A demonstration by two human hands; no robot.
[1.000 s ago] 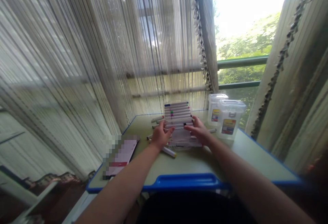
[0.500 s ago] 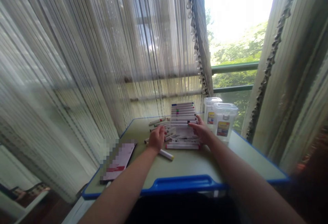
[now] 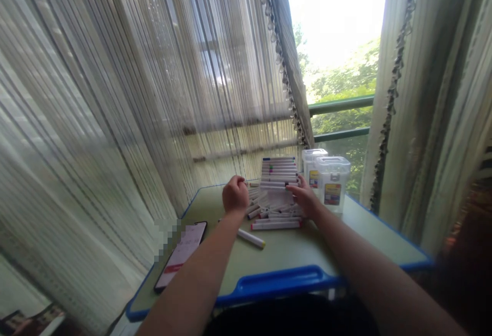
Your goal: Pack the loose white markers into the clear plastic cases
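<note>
My right hand (image 3: 306, 198) grips the right side of a tilted clear holder (image 3: 277, 197), its thumb by the lowest marker in it. Several white markers (image 3: 280, 172) lie stacked in a row across the holder's upper part, with small coloured ends. Left of the holder, my left hand (image 3: 236, 195) is closed in a fist with the fingers turned away. Whatever it may hold is hidden. Loose markers (image 3: 254, 210) are heaped between the hands, and a red-ended marker (image 3: 274, 225) lies in front of the holder. A yellow-ended marker (image 3: 251, 238) rests nearer to me, beside my left forearm.
Two clear lidded plastic boxes (image 3: 332, 185) with labels stand behind my right hand. A phone (image 3: 180, 259) with a lit screen lies at the table's left side. The pale table (image 3: 300, 251) has a blue rim and a blue front ledge (image 3: 280, 280). Curtains and a window are beyond.
My left hand has lifted from the loose markers and moved up and slightly away, its fist now turned. My right hand keeps its hold on the holder. The view has shifted slightly.
</note>
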